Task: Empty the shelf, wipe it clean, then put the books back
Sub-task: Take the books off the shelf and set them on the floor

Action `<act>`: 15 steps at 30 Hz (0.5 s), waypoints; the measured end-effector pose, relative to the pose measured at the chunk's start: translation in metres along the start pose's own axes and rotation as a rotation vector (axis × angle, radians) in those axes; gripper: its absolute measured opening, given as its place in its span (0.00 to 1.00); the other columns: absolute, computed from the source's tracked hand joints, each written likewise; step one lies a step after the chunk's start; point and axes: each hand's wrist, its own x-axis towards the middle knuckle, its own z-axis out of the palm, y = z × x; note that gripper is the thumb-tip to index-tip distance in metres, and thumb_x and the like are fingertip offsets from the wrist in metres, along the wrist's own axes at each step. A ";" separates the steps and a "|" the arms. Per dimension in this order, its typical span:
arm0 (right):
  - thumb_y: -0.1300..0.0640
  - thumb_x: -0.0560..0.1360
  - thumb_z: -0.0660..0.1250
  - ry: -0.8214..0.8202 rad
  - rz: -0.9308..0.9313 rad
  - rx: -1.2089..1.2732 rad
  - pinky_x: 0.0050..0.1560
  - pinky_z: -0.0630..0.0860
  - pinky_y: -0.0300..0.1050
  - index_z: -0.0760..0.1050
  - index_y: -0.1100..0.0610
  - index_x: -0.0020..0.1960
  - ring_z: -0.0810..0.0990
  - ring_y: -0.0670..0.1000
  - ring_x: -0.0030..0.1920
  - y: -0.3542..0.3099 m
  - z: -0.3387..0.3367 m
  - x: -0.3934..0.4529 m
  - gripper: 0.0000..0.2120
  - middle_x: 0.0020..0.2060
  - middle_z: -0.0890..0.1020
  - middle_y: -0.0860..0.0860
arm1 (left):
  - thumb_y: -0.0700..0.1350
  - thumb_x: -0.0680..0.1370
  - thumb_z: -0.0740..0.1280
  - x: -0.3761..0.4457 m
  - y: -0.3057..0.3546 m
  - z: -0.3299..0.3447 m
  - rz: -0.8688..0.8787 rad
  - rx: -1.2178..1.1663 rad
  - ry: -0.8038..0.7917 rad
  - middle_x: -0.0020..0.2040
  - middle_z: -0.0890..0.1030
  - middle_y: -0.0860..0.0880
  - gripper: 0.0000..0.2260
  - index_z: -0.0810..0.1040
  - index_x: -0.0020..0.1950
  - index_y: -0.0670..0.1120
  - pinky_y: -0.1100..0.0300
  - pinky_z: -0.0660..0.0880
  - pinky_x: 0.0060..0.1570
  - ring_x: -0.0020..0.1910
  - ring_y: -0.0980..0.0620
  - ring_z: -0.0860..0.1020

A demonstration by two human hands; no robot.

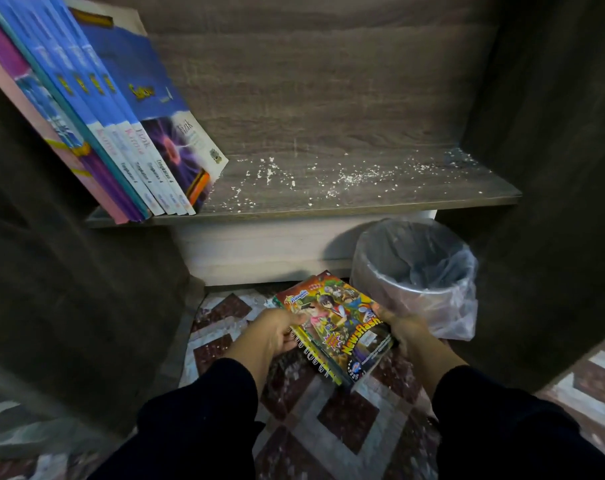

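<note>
A small stack of books [339, 327], topped by a colourful comic cover over a spiral-bound notebook, is held low above the tiled floor. My left hand [270, 334] grips its left edge and my right hand [403, 329] grips its right edge. Above, the dark wooden shelf [363, 188] is sprinkled with white crumbs and dust. Several blue, purple and pink textbooks [97, 116] lean at the shelf's left end.
A round bin lined with a clear plastic bag [418, 271] stands on the floor just right of the held stack. Dark side panels of the cabinet [543, 168] close in on both sides. The patterned tiled floor [328, 417] lies below, between my arms.
</note>
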 end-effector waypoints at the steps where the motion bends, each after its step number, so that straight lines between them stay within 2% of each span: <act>1: 0.65 0.76 0.66 -0.007 -0.005 0.009 0.20 0.77 0.42 0.72 0.55 0.55 0.80 0.51 0.22 0.001 0.000 0.009 0.11 0.29 0.82 0.56 | 0.43 0.73 0.73 0.006 0.002 0.003 -0.010 0.006 -0.008 0.56 0.73 0.44 0.24 0.71 0.66 0.39 0.60 0.74 0.35 0.41 0.51 0.71; 3: 0.66 0.76 0.65 -0.014 -0.007 0.047 0.24 0.79 0.42 0.73 0.53 0.54 0.81 0.53 0.27 0.003 0.001 0.025 0.11 0.37 0.81 0.56 | 0.43 0.73 0.73 0.020 0.003 0.009 -0.008 0.004 -0.011 0.60 0.75 0.44 0.24 0.71 0.66 0.39 0.61 0.73 0.32 0.41 0.52 0.72; 5: 0.66 0.74 0.68 0.037 0.012 0.051 0.30 0.82 0.47 0.75 0.57 0.56 0.82 0.54 0.29 0.008 0.001 0.038 0.11 0.41 0.82 0.58 | 0.41 0.74 0.72 0.036 0.001 0.013 -0.006 0.006 -0.026 0.64 0.75 0.44 0.21 0.72 0.64 0.38 0.61 0.74 0.31 0.48 0.50 0.74; 6: 0.65 0.73 0.70 0.065 0.035 0.045 0.32 0.82 0.50 0.75 0.60 0.58 0.83 0.55 0.31 0.011 0.001 0.043 0.14 0.42 0.83 0.60 | 0.40 0.75 0.70 0.041 0.000 0.015 -0.003 -0.006 -0.046 0.63 0.75 0.43 0.16 0.73 0.61 0.38 0.62 0.76 0.29 0.50 0.50 0.74; 8: 0.65 0.72 0.71 0.110 0.075 0.069 0.26 0.80 0.49 0.74 0.63 0.59 0.82 0.54 0.25 0.019 0.003 0.051 0.17 0.34 0.84 0.59 | 0.37 0.78 0.66 0.050 -0.001 0.017 -0.018 -0.039 -0.061 0.54 0.77 0.44 0.03 0.74 0.49 0.39 0.63 0.77 0.28 0.45 0.52 0.74; 9: 0.65 0.72 0.71 0.157 0.078 0.060 0.21 0.77 0.44 0.74 0.64 0.57 0.79 0.53 0.20 0.020 0.006 0.052 0.15 0.28 0.82 0.57 | 0.36 0.79 0.64 0.050 -0.001 0.017 -0.021 -0.035 -0.058 0.48 0.76 0.45 0.02 0.73 0.46 0.40 0.64 0.77 0.30 0.41 0.53 0.73; 10: 0.67 0.71 0.71 0.207 0.071 0.054 0.19 0.75 0.41 0.74 0.64 0.55 0.77 0.52 0.18 0.020 0.009 0.050 0.14 0.25 0.80 0.57 | 0.36 0.79 0.64 0.051 -0.001 0.015 -0.013 -0.024 -0.067 0.44 0.74 0.46 0.02 0.73 0.47 0.40 0.63 0.76 0.32 0.39 0.53 0.72; 11: 0.68 0.70 0.71 0.253 0.053 0.063 0.21 0.75 0.41 0.74 0.62 0.54 0.78 0.53 0.20 0.020 0.014 0.052 0.15 0.27 0.80 0.57 | 0.37 0.79 0.64 0.050 0.000 0.013 0.007 -0.006 -0.076 0.43 0.73 0.46 0.02 0.73 0.50 0.40 0.62 0.76 0.33 0.38 0.53 0.72; 13: 0.68 0.65 0.74 0.327 -0.007 0.048 0.33 0.81 0.51 0.72 0.53 0.54 0.82 0.57 0.32 0.018 0.022 0.047 0.22 0.37 0.81 0.59 | 0.39 0.79 0.65 0.042 0.003 0.006 0.045 0.063 -0.073 0.44 0.73 0.45 0.07 0.71 0.54 0.40 0.59 0.75 0.35 0.39 0.50 0.72; 15: 0.65 0.60 0.76 0.368 -0.019 -0.017 0.45 0.81 0.59 0.74 0.53 0.57 0.83 0.61 0.42 0.017 0.025 0.047 0.27 0.44 0.83 0.60 | 0.41 0.78 0.65 0.026 0.009 -0.001 0.070 0.077 -0.056 0.48 0.74 0.42 0.09 0.71 0.56 0.40 0.58 0.74 0.37 0.42 0.48 0.73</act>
